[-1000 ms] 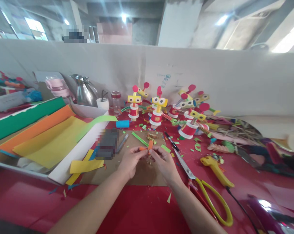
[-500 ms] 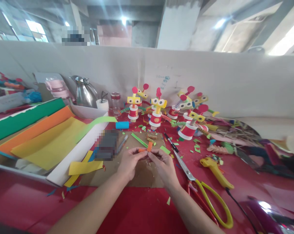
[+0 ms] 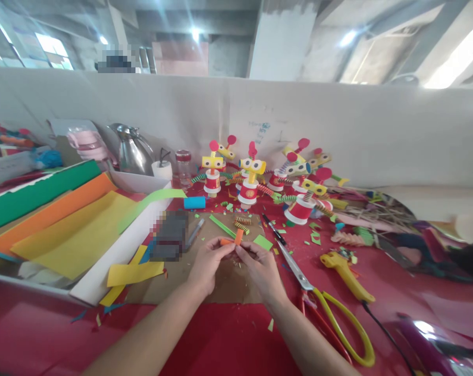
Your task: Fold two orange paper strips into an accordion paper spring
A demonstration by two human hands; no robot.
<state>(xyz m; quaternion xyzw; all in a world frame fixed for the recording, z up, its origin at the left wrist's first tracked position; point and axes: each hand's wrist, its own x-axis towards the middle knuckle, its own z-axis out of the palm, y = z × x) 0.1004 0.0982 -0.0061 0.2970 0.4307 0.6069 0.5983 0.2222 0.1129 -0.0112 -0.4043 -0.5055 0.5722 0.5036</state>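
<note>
Between my two hands is an orange paper strip (image 3: 239, 236), with one end standing up and another part lying across toward the left. My left hand (image 3: 209, 259) pinches the strip from the left side. From the right, my right hand (image 3: 258, 262) pinches it at the fold, fingertips meeting those of the left. Both hands are over a brown cardboard sheet (image 3: 236, 295). Just beyond the fingers lie folded paper springs (image 3: 243, 224), a narrow green strip (image 3: 221, 225) and a light green paper piece (image 3: 263, 242).
Paper-cup figures (image 3: 247, 192) stand at the back. To the right lie large scissors (image 3: 299, 274), a black pen (image 3: 274, 230) and a yellow glue gun (image 3: 344, 271) with a cord. At left are a box (image 3: 120, 248) of coloured paper, yellow strips (image 3: 134, 274) and a steel jug (image 3: 131, 149).
The view has shifted slightly. Both hands keep their pinch on the orange strip, whose upright end and left part show a little more clearly now.
</note>
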